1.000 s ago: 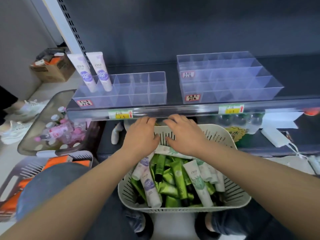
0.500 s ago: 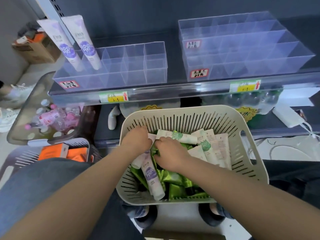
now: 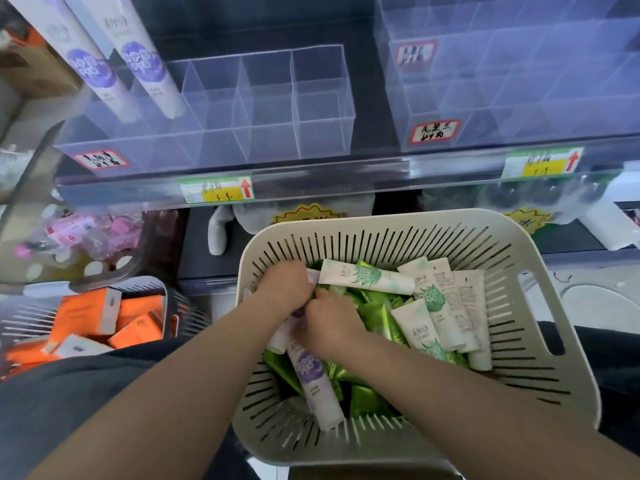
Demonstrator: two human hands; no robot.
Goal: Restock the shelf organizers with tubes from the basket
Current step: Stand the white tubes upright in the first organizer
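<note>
Though fingers' hold is unclear, left hand (image 3: 284,285) and right hand (image 3: 330,322) touch green-white tubes (image 3: 367,278).

Two organizers stand side by side near the front edge of the shelf (image 3: 346,171): the left organizer (image 3: 277,109) and, set apart from it, the right organizer (image 3: 519,81). Two upright tubes (image 3: 145,57) lean in the left organizer's leftmost compartments. The basket (image 3: 415,220) sits below and in front of the shelf edge, with loose tubes (image 3: 433,306) piled in it. The left hand (image 3: 282,289) and right hand (image 3: 332,323) meet among them in the basket's left half. Left of the basket lies a crate of boxes (image 3: 104,317), and behind that a tray of bottles (image 3: 69,244).
</note>
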